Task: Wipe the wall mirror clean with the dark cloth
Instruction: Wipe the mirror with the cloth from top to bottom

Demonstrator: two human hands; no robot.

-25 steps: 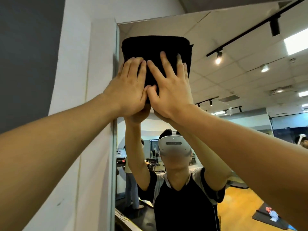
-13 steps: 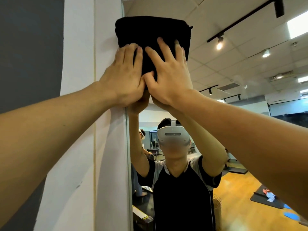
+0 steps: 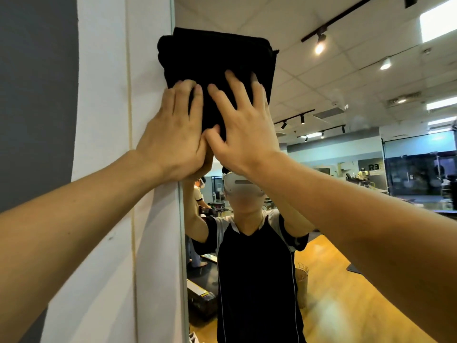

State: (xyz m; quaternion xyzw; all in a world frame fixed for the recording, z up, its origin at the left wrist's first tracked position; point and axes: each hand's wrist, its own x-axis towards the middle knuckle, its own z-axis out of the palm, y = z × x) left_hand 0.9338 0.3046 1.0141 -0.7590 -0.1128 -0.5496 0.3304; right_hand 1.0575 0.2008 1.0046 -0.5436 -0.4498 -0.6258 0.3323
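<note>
A folded dark cloth (image 3: pixel 217 58) lies flat against the wall mirror (image 3: pixel 358 169), high up at the mirror's left edge. My left hand (image 3: pixel 173 134) presses on the cloth's lower left part with straight fingers, its heel over the mirror's edge. My right hand (image 3: pixel 242 129) presses the cloth's lower right part, fingers spread flat. The thumbs of both hands meet at the cloth's bottom edge. The cloth's left side overlaps the edge of the mirror slightly.
A white wall strip (image 3: pixel 103 169) borders the mirror on the left, with a dark grey wall (image 3: pixel 34 95) beyond it. The mirror reflects a person in a headset and dark shirt, a room with ceiling track lights, a wooden floor and gym gear.
Both hands and the cloth have slid downward along the mirror's left edge, and the view has shifted so the mirror's top edge is out of frame.
</note>
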